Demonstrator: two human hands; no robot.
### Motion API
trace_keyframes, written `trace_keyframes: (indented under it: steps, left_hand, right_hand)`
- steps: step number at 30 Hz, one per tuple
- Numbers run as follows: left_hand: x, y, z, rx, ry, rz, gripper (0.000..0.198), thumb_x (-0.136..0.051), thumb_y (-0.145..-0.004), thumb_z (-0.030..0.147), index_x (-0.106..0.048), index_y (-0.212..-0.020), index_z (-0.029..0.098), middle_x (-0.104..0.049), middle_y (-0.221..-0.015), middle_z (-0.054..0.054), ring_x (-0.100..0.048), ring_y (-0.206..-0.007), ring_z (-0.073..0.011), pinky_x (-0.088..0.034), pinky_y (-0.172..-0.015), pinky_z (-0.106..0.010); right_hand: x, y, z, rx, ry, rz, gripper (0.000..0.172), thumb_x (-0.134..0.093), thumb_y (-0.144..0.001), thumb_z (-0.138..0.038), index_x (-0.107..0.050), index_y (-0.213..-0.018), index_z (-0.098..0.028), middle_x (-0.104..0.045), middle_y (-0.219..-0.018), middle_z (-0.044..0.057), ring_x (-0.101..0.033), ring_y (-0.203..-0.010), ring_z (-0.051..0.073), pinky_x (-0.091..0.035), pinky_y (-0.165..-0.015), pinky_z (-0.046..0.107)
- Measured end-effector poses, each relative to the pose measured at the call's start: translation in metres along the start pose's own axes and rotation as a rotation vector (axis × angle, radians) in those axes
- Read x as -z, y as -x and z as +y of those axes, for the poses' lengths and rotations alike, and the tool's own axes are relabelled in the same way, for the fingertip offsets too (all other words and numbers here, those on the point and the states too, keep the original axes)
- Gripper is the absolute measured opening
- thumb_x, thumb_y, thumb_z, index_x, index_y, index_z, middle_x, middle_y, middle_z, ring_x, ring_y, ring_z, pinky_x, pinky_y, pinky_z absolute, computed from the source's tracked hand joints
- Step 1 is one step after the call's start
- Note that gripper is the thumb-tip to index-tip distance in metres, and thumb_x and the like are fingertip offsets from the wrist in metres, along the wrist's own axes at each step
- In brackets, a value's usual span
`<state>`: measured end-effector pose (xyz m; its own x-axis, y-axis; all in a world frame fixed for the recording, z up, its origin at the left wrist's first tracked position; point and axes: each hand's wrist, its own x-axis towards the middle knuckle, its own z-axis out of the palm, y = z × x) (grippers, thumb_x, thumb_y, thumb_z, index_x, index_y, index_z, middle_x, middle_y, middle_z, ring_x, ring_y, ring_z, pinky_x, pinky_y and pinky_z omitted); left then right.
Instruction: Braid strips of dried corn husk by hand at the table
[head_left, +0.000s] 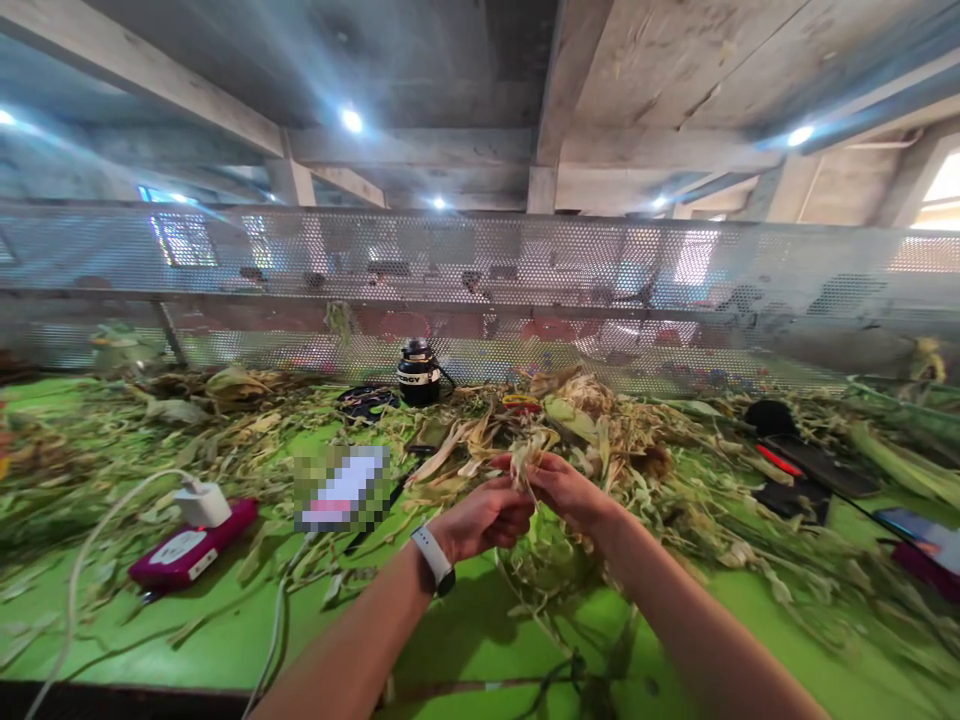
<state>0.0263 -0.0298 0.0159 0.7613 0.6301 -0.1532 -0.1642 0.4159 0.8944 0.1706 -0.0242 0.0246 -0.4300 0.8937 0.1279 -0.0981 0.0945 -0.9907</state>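
Observation:
Both hands meet over the middle of a green table (442, 640) strewn with dried corn husks. My left hand (487, 520), with a white watch band (429, 556) at the wrist, is curled closed on the near side of a pale twisted corn husk (529, 458). On its other side my right hand (559, 485) pinches the same husk between thumb and fingers. The fingertips partly hide where the husk is gripped. Below the hands lies a loose tangle of green husk strips (551, 575). A heap of dry husks (585, 400) lies just beyond them.
At left are a magenta power strip (191, 550) with a white charger (202, 503) and cable, and a blurred-out phone (345, 490). A black jar (418, 375) stands behind. Dark items (795, 465) lie at right. A perforated metal screen (480, 260) borders the table's far side.

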Motion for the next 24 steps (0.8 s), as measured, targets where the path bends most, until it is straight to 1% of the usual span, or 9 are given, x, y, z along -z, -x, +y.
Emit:
trace_keyframes:
  steps: [4,7,9,14,16,19,20,22,24]
  left_hand:
    - [0.001,0.002,0.005,-0.034,-0.048,0.046,0.04,-0.064,-0.071,0.045,-0.034,-0.067,0.02,-0.021,-0.049,0.011,-0.013,-0.04,-0.0032,-0.003,-0.041,-0.018]
    - [0.003,0.002,0.005,-0.047,-0.122,0.056,0.04,-0.057,-0.074,0.056,-0.041,-0.073,0.02,-0.021,-0.049,0.012,-0.011,-0.04,-0.0035,-0.004,-0.041,-0.019]
    - [0.005,0.0,0.004,-0.044,-0.158,0.045,0.041,-0.055,-0.075,0.058,-0.042,-0.072,0.019,-0.02,-0.047,0.012,-0.011,-0.04,-0.0037,-0.004,-0.041,-0.02]
    - [0.008,-0.002,0.003,-0.052,-0.19,0.076,0.043,-0.052,-0.076,0.058,-0.036,-0.064,0.02,-0.022,-0.044,0.011,-0.011,-0.038,-0.004,-0.004,-0.039,-0.021]
    - [0.008,-0.001,0.004,-0.056,-0.213,0.099,0.041,-0.052,-0.075,0.059,-0.041,-0.068,0.02,-0.022,-0.043,0.011,-0.011,-0.038,-0.0044,-0.003,-0.039,-0.021]
    - [0.009,0.001,0.005,-0.073,-0.24,0.128,0.039,-0.056,-0.074,0.057,-0.048,-0.078,0.02,-0.021,-0.043,0.012,-0.01,-0.038,-0.0047,-0.003,-0.041,-0.022]
    - [0.009,0.002,0.006,-0.074,-0.249,0.138,0.039,-0.057,-0.073,0.057,-0.048,-0.077,0.02,-0.021,-0.044,0.012,-0.01,-0.039,-0.0046,-0.004,-0.042,-0.022]
    - [0.012,0.002,0.007,-0.061,-0.281,0.159,0.04,-0.058,-0.071,0.058,-0.046,-0.072,0.02,-0.022,-0.044,0.011,-0.011,-0.039,-0.0045,-0.004,-0.043,-0.023]
    - [0.015,0.002,0.008,-0.05,-0.329,0.201,0.042,-0.059,-0.07,0.059,-0.044,-0.067,0.02,-0.022,-0.044,0.011,-0.012,-0.039,-0.0045,-0.003,-0.043,-0.024]
  right_hand:
    - [0.003,-0.006,0.002,0.024,-0.072,0.137,0.042,-0.069,-0.061,-0.056,-0.063,-0.064,-0.015,-0.059,-0.055,-0.002,-0.051,-0.052,0.009,-0.041,-0.056,0.022]
    - [0.003,-0.008,0.002,0.029,-0.131,0.228,0.041,-0.071,-0.059,-0.053,-0.063,-0.067,-0.014,-0.058,-0.054,-0.002,-0.049,-0.047,0.009,-0.036,-0.045,0.02]
    - [0.002,-0.01,0.003,0.047,-0.172,0.292,0.039,-0.072,-0.058,-0.051,-0.063,-0.068,-0.014,-0.059,-0.054,-0.001,-0.051,-0.047,0.011,-0.038,-0.044,0.022]
    - [0.008,-0.017,0.005,0.096,-0.304,0.457,0.027,-0.07,-0.059,-0.042,-0.058,-0.064,-0.018,-0.067,-0.064,0.003,-0.062,-0.059,0.017,-0.048,-0.057,0.027]
    - [0.021,-0.018,0.002,0.112,-0.334,0.533,0.024,-0.065,-0.065,-0.041,-0.053,-0.062,-0.02,-0.068,-0.066,0.004,-0.064,-0.065,0.019,-0.05,-0.058,0.029]
    - [0.054,-0.016,-0.005,0.16,-0.267,0.743,0.022,-0.057,-0.071,-0.035,-0.046,-0.058,-0.022,-0.065,-0.06,0.003,-0.064,-0.064,0.019,-0.051,-0.057,0.031]
    - [0.066,-0.014,-0.007,0.184,-0.187,0.827,0.021,-0.055,-0.072,-0.034,-0.045,-0.058,-0.022,-0.063,-0.057,0.002,-0.063,-0.06,0.019,-0.051,-0.056,0.032]
    - [0.087,-0.01,-0.011,0.21,-0.128,0.888,0.019,-0.055,-0.071,-0.032,-0.044,-0.058,-0.022,-0.06,-0.054,0.002,-0.062,-0.058,0.019,-0.051,-0.056,0.032]
    - [0.099,-0.005,-0.018,0.238,-0.09,0.945,0.015,-0.056,-0.07,-0.03,-0.047,-0.062,-0.021,-0.06,-0.058,0.001,-0.061,-0.063,0.019,-0.05,-0.058,0.032]
